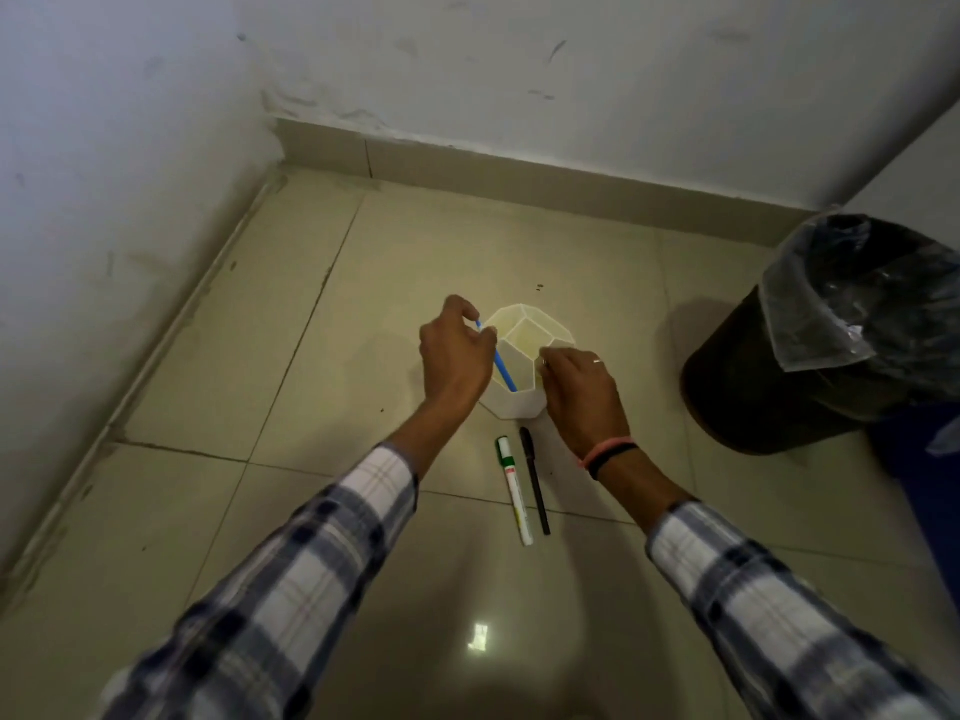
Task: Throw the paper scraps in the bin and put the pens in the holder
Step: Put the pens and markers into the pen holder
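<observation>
A white faceted pen holder (524, 345) with inner compartments stands on the tiled floor. My left hand (457, 356) is shut on a blue pen (503, 368), held slanted over the holder's near left side. My right hand (582, 392) rests against the holder's right rim, fingers curled on it. A white marker with a green cap (514, 488) and a black pen (535, 480) lie side by side on the floor just in front of the holder. I see no paper scraps on the floor.
A dark bin (737, 387) lined with a clear plastic bag stands at the right by the wall. Something blue (924, 480) sits beside it at the right edge. Walls close the corner at left and behind.
</observation>
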